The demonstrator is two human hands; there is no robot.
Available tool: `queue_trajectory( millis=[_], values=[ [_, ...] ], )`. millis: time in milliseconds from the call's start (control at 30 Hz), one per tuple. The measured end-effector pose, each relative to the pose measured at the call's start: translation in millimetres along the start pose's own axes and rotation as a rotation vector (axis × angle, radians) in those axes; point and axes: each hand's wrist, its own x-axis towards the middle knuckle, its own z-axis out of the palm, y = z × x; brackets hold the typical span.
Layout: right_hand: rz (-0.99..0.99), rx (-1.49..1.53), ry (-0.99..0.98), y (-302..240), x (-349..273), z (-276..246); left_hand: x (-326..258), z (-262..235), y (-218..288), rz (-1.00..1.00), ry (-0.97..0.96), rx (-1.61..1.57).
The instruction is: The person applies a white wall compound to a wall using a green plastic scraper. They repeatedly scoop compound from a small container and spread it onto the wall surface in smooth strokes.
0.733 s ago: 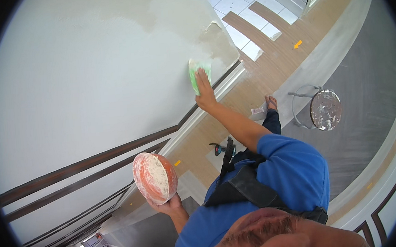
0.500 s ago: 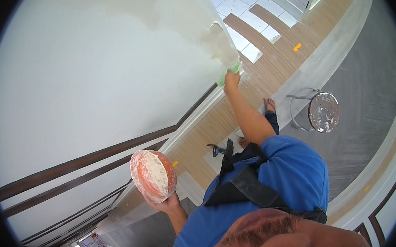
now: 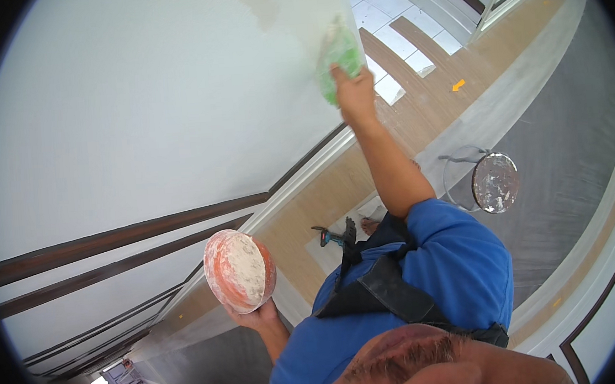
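Orange round bowl (image 3: 268,266) w/ cream-white mass (image 3: 245,264) inside sits in L hand (image 3: 257,315), fingers cupped round its underside; R hand (image 3: 355,92) grips flat green spreader (image 3: 340,50), blurred, nr white wall (image 3: 138,118); brown round paint-splotched stool (image 3: 496,182) off to R.

The flat pale-green sheet-like piece (image 3: 342,52) is blurred, and the bare right hand (image 3: 356,94) covers part of it; its exact outline and material cannot be told. The fingers of the bare left hand (image 3: 260,316) are partly hidden by the round orange white-smeared bowl (image 3: 220,273); whether the cream-coloured mass (image 3: 247,264) inside is powder or paste is unclear. The round brown paint-spattered stool seat (image 3: 496,182) hides part of its grey legs (image 3: 456,159). The small teal-and-black tool (image 3: 330,237) is too small to identify.
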Motion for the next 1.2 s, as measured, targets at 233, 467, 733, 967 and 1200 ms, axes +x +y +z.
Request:
queue_trajectory(
  millis=[233, 467, 733, 967, 1200],
  values=[
    [-0.568, -0.274, -0.083, 42, -41, -7, -4, 17, 0, -0.043, -0.084, -0.094],
    [-0.970, -0.608, 0.198, 91, 60, 15, -3, 0, 4, -0.031, -0.014, -0.059],
    [-0.663, -0.705, -0.267, 239, -34, -23, -10, -3, 6, -0.008, -0.027, -0.065],
    [0.163, 0.253, 0.393, 214, 59, -60, -11, 22, 3, -0.029, -0.039, -0.111],
    [0.038, 0.451, 0.253, 41, 62, -14, -11, 1, 4, -0.015, 0.027, -0.153]
  ],
)
